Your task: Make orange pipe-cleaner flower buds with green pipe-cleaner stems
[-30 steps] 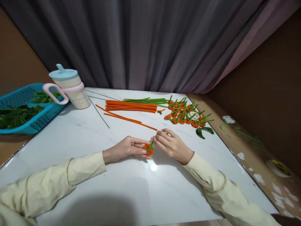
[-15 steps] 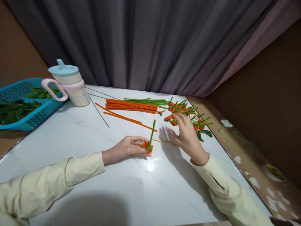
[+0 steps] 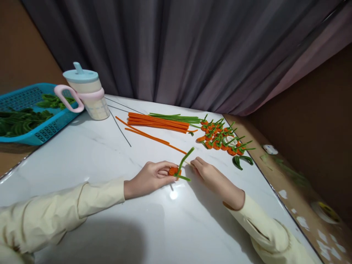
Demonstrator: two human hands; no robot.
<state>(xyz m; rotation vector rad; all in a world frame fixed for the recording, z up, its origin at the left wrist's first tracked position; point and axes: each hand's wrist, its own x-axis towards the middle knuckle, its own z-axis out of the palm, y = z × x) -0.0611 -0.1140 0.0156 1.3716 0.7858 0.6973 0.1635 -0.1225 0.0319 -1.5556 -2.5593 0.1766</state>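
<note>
While left grip pinches orange-green piece at fingertips | right grip clasps stick

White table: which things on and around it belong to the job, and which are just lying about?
Seemingly part of it:
orange-and-green piece, in the left hand
pale stick, at the right hand
orange stems
green stems
similar orange pieces, grouped together
perhaps the green pieces in the blue basket

Probably just lying about:
lidded cup
paper scraps
</note>
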